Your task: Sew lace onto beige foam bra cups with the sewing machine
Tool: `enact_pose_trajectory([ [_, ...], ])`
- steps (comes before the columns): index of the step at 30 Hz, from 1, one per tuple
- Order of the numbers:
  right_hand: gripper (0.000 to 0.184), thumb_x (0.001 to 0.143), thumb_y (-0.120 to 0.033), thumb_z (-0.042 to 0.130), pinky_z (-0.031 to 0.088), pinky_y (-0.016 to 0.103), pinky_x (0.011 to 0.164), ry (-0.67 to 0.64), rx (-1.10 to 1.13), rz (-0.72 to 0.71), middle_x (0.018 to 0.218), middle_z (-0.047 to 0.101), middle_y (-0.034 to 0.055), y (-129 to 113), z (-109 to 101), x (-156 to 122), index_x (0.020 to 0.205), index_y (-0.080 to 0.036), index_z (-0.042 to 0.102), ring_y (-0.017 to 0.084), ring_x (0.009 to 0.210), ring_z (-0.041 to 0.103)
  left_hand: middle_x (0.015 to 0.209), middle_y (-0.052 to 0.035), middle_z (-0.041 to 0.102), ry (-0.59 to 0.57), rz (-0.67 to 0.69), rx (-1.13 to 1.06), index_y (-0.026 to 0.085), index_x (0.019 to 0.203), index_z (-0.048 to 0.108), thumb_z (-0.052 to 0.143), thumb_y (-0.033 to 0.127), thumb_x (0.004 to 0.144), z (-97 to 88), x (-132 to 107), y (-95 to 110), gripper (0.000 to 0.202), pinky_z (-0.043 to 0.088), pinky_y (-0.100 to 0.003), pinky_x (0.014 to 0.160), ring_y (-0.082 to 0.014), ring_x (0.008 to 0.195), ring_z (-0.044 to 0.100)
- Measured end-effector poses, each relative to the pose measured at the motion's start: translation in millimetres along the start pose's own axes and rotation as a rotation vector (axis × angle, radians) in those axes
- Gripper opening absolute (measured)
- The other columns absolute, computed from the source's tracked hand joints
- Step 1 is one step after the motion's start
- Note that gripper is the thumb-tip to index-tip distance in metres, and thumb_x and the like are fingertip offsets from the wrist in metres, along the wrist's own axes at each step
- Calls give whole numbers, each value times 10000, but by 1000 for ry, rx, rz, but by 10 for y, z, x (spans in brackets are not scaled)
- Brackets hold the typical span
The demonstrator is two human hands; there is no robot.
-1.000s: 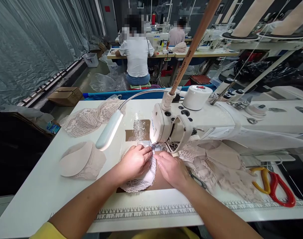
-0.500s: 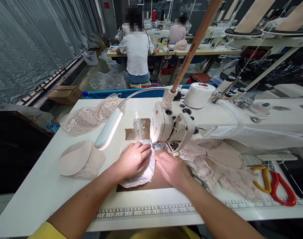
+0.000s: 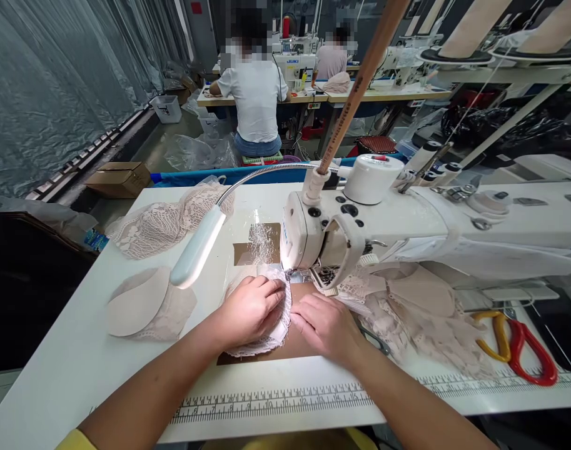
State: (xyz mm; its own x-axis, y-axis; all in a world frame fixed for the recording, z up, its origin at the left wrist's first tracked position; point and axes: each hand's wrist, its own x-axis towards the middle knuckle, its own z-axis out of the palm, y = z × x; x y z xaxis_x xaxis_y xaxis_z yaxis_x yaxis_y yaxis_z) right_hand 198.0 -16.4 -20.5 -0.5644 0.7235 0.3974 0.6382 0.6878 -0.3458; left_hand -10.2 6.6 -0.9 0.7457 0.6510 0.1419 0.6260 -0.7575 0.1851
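Note:
A pale pink lace bra cup (image 3: 279, 325) lies under the needle area of the white sewing machine (image 3: 298, 240), its curved edge running down to the front. My left hand (image 3: 253, 309) rests on top of the cup with bent fingers, gripping it close to the presser foot. On the other side, my right hand (image 3: 329, 328) has its thumb and fingertips closed at the cup's right edge. Part of the cup is hidden beneath my left hand. More beige lace pieces (image 3: 416, 312) lie to the right of my right hand.
A lamp (image 3: 198, 247) on a bent metal neck hangs left of the machine. Beige cups (image 3: 139, 303) and a lace piece (image 3: 156, 228) lie on the left. Red-handled scissors (image 3: 531, 356) and a yellow-handled tool (image 3: 498, 337) lie at right. Two people sit at machines ahead.
The cup has turned slightly, its right edge now more rounded. Fingers of my right hand are more bent at that edge. My left hand stays on the cup. The view has shifted a little.

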Motion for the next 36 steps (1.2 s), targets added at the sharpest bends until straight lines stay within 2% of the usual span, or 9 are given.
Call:
enact_pose_trajectory([
  [3, 220, 920, -180, 463, 342, 281, 633, 8, -67, 43, 764, 625, 38, 18, 18, 2, 952, -151, 679, 157, 673, 524, 1279, -101, 580, -24, 20, -7, 132, 1233, 564, 461, 259, 923, -27, -4, 29, 350, 446, -402, 814, -259, 1018, 539],
  [6, 269, 873, -124, 482, 342, 290, 594, -29, -158, 33, 821, 630, 51, 31, 28, 8, 1065, -143, 669, 168, 672, 523, 1314, -100, 564, -35, 10, 2, 132, 1260, 549, 452, 264, 927, -28, -16, 30, 371, 443, -408, 815, -265, 1041, 537],
  [12, 311, 797, -67, 523, 384, 289, 588, -63, -218, 21, 831, 628, 60, 48, 56, 19, 1060, -134, 675, 192, 731, 553, 1353, -104, 544, -36, -1, 14, 127, 1292, 536, 450, 313, 933, 6, -7, 5, 413, 445, -418, 800, -266, 1019, 539],
  [22, 339, 870, -72, 435, 441, 291, 590, -63, -336, 58, 816, 647, 92, 52, 118, 81, 1106, -119, 673, 201, 732, 603, 1331, -108, 567, 10, 14, 42, 105, 1270, 565, 405, 235, 945, 26, 42, -43, 384, 453, -430, 806, -267, 976, 518],
  [31, 357, 871, -75, 446, 462, 288, 577, -108, -372, 79, 808, 666, 95, 71, 145, 87, 1158, -120, 655, 197, 720, 623, 1280, -120, 595, 48, 53, 28, 104, 1237, 579, 456, 165, 892, 73, 53, -78, 371, 452, -428, 843, -267, 1025, 523],
  [36, 372, 868, -73, 451, 466, 288, 566, -109, -354, 73, 832, 673, 108, 76, 146, 80, 1185, -107, 644, 200, 726, 627, 1234, -125, 621, 75, 60, 45, 133, 1207, 595, 472, 175, 908, 76, 58, -94, 327, 450, -422, 859, -263, 1049, 540],
])
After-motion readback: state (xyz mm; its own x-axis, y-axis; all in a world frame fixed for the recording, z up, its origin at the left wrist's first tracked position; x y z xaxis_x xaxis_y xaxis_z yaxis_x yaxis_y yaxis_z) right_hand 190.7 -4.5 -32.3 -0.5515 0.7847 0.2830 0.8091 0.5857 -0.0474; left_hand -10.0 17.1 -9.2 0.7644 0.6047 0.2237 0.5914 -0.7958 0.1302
